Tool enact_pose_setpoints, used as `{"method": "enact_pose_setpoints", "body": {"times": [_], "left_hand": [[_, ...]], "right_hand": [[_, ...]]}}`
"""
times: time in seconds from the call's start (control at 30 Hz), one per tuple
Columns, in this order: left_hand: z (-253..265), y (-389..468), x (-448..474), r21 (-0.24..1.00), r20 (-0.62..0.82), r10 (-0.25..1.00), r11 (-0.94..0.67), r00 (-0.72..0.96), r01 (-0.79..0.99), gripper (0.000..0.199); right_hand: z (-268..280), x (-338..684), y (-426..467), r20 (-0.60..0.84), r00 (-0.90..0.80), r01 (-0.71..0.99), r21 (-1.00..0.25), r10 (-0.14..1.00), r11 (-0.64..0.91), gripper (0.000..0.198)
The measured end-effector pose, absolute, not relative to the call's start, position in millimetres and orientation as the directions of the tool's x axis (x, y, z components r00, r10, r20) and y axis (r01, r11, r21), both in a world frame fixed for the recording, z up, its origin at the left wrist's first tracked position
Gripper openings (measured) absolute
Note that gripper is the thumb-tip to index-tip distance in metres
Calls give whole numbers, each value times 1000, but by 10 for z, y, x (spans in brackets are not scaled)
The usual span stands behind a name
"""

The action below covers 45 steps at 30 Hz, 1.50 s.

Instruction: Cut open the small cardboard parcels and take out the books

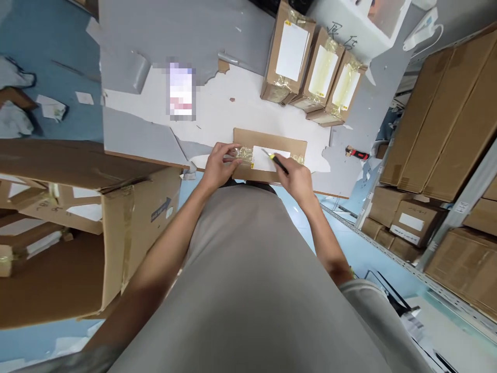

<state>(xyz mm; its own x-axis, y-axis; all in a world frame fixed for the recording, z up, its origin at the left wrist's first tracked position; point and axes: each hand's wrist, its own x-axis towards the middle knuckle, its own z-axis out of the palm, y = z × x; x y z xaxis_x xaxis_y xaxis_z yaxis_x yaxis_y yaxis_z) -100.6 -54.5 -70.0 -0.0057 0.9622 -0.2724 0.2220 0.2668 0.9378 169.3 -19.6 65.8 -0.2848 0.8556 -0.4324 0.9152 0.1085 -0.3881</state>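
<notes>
A small cardboard box [267, 137] lies at the table's near edge, right in front of my body. Clear tape wraps its ends, and a white label [260, 159] covers the middle of its top. My left hand [220, 165] grips the box's left end, thumb and fingers over the taped part. In my right hand [297, 178] is a yellow and black utility knife [280, 165], its blade pointing left above the label. Whether the blade touches the label I cannot tell.
Three taped, labelled boxes [289, 54] stand at the back right, beside a white foam box [357, 23]. A red and black cutter [357, 153] lies on the right. A blurred bright rectangle [180, 90] is at left. A large open carton [143, 217] holds boxes; shelves with cartons [438, 119] stand right.
</notes>
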Motion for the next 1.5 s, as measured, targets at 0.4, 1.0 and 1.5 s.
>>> {"method": "enact_pose_setpoints", "body": {"times": [0.4,1.0,1.5], "left_hand": [[-821,-563,-1003,965,-216,976,209,24,158,48],[-834,-600,-903,944,-247,956,274,-157,184,53],[-779,-678,-963,884,-289,860,408,-420,226,55]], "right_hand": [[832,1073,205,-711,-427,819,-42,559,573,47],[922,1651,388,-767,-313,819,81,560,568,41],[182,3544,285,-493,-429,740,-672,757,-18,51]]}}
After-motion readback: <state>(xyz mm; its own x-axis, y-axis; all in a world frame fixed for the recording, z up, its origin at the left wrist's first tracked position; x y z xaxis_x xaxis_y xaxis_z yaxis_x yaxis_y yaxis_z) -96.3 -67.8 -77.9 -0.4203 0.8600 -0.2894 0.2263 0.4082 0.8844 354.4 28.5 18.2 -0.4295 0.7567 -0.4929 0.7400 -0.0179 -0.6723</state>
